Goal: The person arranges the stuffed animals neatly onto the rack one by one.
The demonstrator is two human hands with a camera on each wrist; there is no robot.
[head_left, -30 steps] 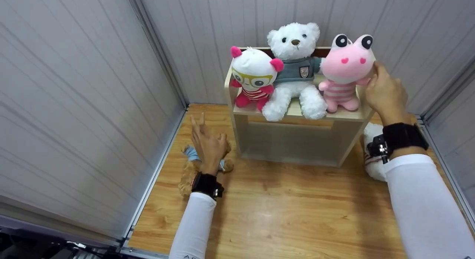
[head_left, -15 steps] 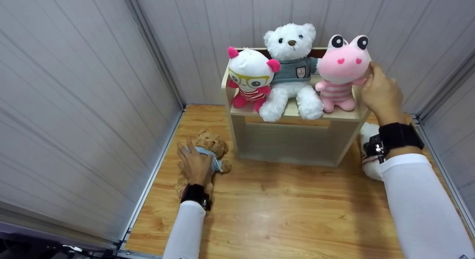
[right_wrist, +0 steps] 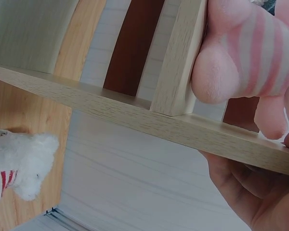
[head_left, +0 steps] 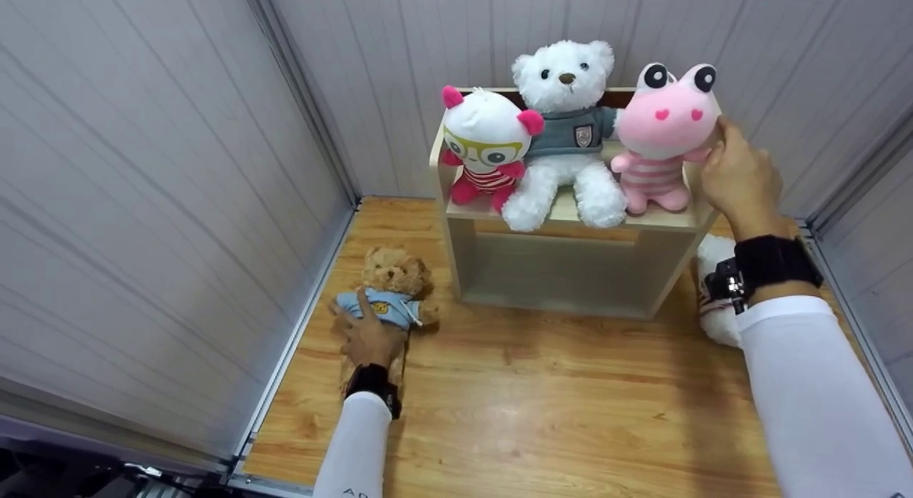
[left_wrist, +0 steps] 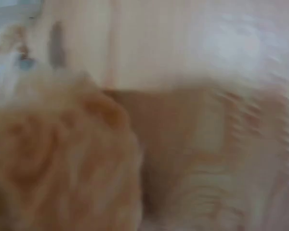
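Note:
A brown teddy bear [head_left: 396,271] in a light blue hoodie lies face up on the floor at the left. My left hand [head_left: 372,335] rests on its body, one finger stretched over the hoodie and the others spread at its side. In the left wrist view blurred brown fur [left_wrist: 62,168] fills the lower left. My right hand [head_left: 742,177] grips the right side panel of the small wooden shelf [head_left: 570,216], with the thumb on the inner side and fingers outside in the right wrist view. Just inside that panel sits a pink striped frog plush [head_left: 660,127].
A white teddy bear [head_left: 563,77] in a grey-green sweater and a panda plush [head_left: 485,123] with pink ears share the shelf top. Another white plush [right_wrist: 31,154] in red stripes lies on the floor right of the shelf. Panelled walls [head_left: 178,163] enclose the wooden floor.
My left hand has come down onto the brown bear and drawn back toward me. The bear has shifted slightly left and its face has turned upward. My right hand stays on the shelf.

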